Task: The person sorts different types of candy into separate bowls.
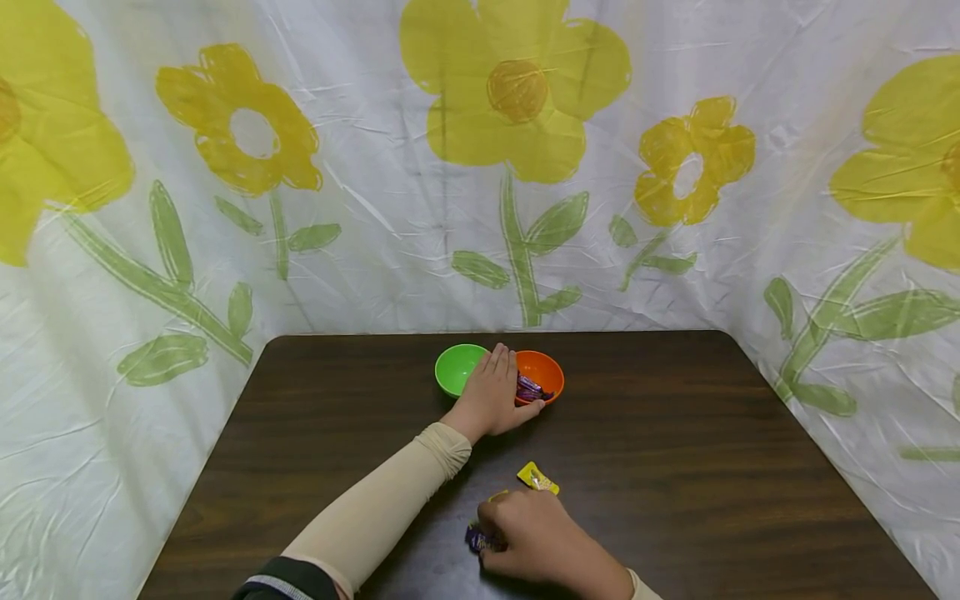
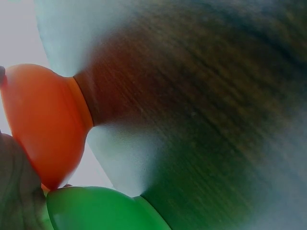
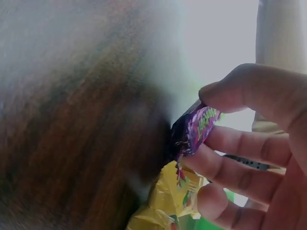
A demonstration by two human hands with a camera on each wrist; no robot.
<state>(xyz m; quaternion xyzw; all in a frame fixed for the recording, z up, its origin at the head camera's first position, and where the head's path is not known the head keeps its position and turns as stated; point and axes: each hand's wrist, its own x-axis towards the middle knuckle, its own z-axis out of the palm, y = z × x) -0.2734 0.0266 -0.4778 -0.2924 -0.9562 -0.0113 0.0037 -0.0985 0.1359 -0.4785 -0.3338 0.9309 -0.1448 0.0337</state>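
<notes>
My left hand [image 1: 491,396] lies over the adjoining rims of a green bowl [image 1: 457,369] and an orange bowl [image 1: 551,367], fingers straight and thumb at the orange bowl's near rim. Purple-wrapped candies [image 1: 532,389] lie in the orange bowl; the hand covers part of both bowls. Nearer, my right hand [image 1: 543,533] pinches a purple-wrapped candy [image 3: 197,128] between thumb and fingers, low over the table. A yellow-wrapped candy [image 1: 538,478] lies just beyond that hand. Another yellow wrapper [image 1: 498,496] is mostly hidden by it in the head view.
The dark wood-grain table [image 1: 712,467] has its far edge just behind the bowls. A white cloth [image 1: 360,250] printed with yellow flowers hangs behind and on both sides. My left forearm, in a pale sleeve [image 1: 375,508], crosses the table's left half.
</notes>
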